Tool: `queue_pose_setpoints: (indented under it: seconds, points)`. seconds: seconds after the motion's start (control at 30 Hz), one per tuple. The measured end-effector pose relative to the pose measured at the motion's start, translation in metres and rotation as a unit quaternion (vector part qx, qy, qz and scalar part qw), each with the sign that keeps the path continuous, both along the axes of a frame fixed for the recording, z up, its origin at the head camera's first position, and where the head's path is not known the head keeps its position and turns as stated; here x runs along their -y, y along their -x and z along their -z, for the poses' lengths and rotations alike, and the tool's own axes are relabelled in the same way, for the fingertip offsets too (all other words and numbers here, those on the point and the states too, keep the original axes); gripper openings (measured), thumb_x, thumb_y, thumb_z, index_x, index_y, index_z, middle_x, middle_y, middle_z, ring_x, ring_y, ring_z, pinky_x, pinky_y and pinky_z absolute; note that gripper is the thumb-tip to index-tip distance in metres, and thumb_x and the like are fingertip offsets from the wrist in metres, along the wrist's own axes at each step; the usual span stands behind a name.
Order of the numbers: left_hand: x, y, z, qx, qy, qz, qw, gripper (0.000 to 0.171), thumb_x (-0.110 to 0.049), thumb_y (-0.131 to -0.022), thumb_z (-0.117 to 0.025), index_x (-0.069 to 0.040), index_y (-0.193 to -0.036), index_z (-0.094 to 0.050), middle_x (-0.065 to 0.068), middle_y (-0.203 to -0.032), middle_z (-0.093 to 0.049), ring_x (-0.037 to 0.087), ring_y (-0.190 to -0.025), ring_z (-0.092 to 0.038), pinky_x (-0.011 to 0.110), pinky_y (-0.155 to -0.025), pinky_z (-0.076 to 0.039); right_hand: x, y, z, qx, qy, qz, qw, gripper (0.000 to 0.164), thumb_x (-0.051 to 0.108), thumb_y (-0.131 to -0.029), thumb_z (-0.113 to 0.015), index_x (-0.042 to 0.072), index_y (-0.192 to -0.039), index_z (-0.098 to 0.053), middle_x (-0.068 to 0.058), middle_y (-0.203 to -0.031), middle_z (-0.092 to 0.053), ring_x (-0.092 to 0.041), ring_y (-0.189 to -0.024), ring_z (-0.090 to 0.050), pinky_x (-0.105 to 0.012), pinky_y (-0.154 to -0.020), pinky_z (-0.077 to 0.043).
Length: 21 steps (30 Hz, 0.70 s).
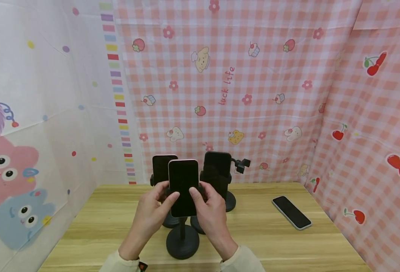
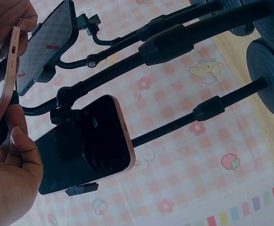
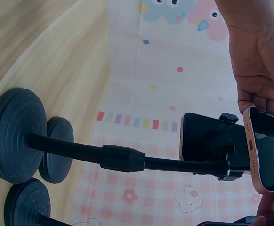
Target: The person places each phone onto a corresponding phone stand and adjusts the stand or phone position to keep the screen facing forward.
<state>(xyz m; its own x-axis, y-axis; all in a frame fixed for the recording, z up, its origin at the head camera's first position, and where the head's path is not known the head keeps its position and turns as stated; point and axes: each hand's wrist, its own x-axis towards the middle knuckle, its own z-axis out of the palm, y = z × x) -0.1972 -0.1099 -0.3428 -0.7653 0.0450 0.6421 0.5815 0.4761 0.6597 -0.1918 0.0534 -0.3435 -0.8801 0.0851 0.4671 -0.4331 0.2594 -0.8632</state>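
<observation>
The phone (image 1: 183,202) is at lower centre of the head view, above the front stand (image 1: 182,243) on the tabletop (image 1: 251,241). The left hand (image 1: 150,207) and right hand (image 1: 213,209) both grip it, each pinching a long side with its thumb at the front and fingers curled behind. Whether the clamp has hold of it too, I cannot tell (the hands and phone cover that part).

It looks stiff and fairly light, probably a little top-heavy on a slim pole; the glass is likely slick and breakable. The long side rims seem the best hold, with thumbs pressing lightly on the screen.

Its long axis runs nearly upright in the head view, screen towards the wearer; the port end points down towards the base, leftward in the right wrist view.
</observation>
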Motion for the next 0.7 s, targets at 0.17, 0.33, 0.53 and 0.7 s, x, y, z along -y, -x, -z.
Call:
queue_pose_setpoints:
  seconds: [0.17,0.33,0.53,0.7]
  points:
    - [-0.001,0.0,0.001,0.004,-0.014,0.012,0.9998,0.03,-0.03,-0.084,-0.064,-0.014,-0.11,-0.061,-0.009,-0.079,-0.064,0.006,-0.066,-0.057,0.025,-0.056,-0.046,0.0,-0.003,-0.005,0.018,0.008,-0.013,1.0,0.033,0.038,-0.086,-0.059,0.017,-0.112,-0.06,0.004,-0.09,-0.064,-0.01,-0.08,-0.059,-0.03,-0.071,-0.047]
    - [-0.001,-0.001,0.002,0.013,-0.022,0.017,0.9995,0.031,-0.031,-0.085,-0.062,-0.016,-0.112,-0.059,-0.01,-0.081,-0.064,0.006,-0.066,-0.058,0.025,-0.056,-0.047,0.001,-0.02,-0.024,0.022,0.014,-0.018,0.999,0.028,0.025,-0.088,-0.06,0.009,-0.112,-0.06,-0.003,-0.09,-0.064,-0.016,-0.081,-0.059,-0.031,-0.072,-0.047]
    - [-0.001,-0.002,0.002,0.01,-0.023,0.018,0.9995,0.033,-0.031,-0.086,-0.062,-0.014,-0.114,-0.059,-0.01,-0.081,-0.065,0.006,-0.067,-0.059,0.026,-0.057,-0.048,0.001,-0.027,-0.031,0.021,0.007,-0.02,1.0,0.027,0.023,-0.089,-0.059,0.007,-0.111,-0.06,-0.004,-0.089,-0.064,-0.017,-0.081,-0.058,-0.031,-0.073,-0.046]
    - [-0.001,-0.003,0.003,0.004,-0.027,0.023,0.9994,0.034,-0.029,-0.086,-0.062,-0.014,-0.116,-0.058,-0.009,-0.082,-0.066,0.006,-0.067,-0.06,0.026,-0.057,-0.048,0.0,-0.026,-0.03,0.029,0.008,-0.03,0.999,0.028,0.024,-0.089,-0.059,0.009,-0.112,-0.06,-0.003,-0.089,-0.064,-0.017,-0.082,-0.059,-0.03,-0.073,-0.047]
